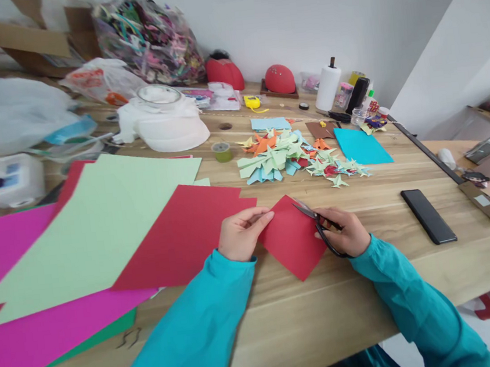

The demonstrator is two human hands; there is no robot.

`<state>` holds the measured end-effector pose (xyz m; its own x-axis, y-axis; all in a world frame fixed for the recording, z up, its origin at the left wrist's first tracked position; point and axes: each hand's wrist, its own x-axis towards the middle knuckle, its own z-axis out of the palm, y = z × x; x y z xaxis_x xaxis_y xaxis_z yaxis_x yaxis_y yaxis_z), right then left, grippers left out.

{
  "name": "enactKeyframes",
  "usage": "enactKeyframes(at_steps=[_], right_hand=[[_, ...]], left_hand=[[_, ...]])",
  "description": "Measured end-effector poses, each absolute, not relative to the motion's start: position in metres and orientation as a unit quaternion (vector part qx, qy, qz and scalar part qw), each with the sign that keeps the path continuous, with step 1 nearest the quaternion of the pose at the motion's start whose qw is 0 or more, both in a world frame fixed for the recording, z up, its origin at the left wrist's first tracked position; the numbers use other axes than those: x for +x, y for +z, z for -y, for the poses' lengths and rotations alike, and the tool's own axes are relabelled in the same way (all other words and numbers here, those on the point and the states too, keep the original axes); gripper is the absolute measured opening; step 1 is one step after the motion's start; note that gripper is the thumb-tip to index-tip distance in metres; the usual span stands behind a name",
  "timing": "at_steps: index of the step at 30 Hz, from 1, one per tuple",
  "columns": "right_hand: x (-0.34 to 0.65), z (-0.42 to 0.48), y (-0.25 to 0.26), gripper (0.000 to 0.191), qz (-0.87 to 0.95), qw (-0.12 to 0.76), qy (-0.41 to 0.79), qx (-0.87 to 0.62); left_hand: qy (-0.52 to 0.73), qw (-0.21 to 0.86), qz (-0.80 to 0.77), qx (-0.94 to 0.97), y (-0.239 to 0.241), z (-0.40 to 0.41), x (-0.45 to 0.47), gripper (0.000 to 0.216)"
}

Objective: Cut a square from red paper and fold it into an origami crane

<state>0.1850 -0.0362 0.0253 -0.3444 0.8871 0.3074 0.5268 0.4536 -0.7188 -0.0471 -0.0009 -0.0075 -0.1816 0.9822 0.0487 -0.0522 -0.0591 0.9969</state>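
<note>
Sleeves (pixel 191 335) of teal reach in over the wooden table (pixel 288 342) from its near edge. Left of them, the corner of a green sheet (pixel 107 333) shows beneath magenta paper (pixel 68 336).

Ahead, the left hand (pixel 242 233) pinches the left edge of a red square (pixel 292 240) between thumb and fingers. The square is turned so that one corner points at the person, and it lies between the two hands. The right hand (pixel 345 231) grips black-handled scissors (pixel 317 218), their blades slightly parted at the square's upper right edge; whether they have bitten into the paper, I cannot tell.

Beside the left hand, larger red sheets (pixel 184 236) overlap pale green ones (pixel 100 222). Well to the right of the right hand lies a dark phone (pixel 429 216).

Beyond the hands is a heap of folded paper shapes (pixel 275 158), mostly pale green, with orange, blue and red among them. A roll of tape (pixel 222 152) sits to its left, a turquoise sheet (pixel 361 145) to its right.

Farther back come a white cap (pixel 173 127), a yellow tape measure (pixel 252 101), an upright white roll (pixel 328 87) and a red pincushion (pixel 280 79). A stuffed clear bag (pixel 151 38) leans near the wall (pixel 275 17).
</note>
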Motion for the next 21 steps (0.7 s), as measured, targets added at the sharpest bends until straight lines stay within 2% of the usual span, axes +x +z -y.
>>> enactKeyframes(at_steps=[21], right_hand=[[0.1815, 0.0374, 0.0274, 0.043, 0.779, 0.346, 0.26, -0.453]], left_hand=[[0.578, 0.448, -0.516, 0.446, -0.0059, 0.0015, -0.0459, 0.038]])
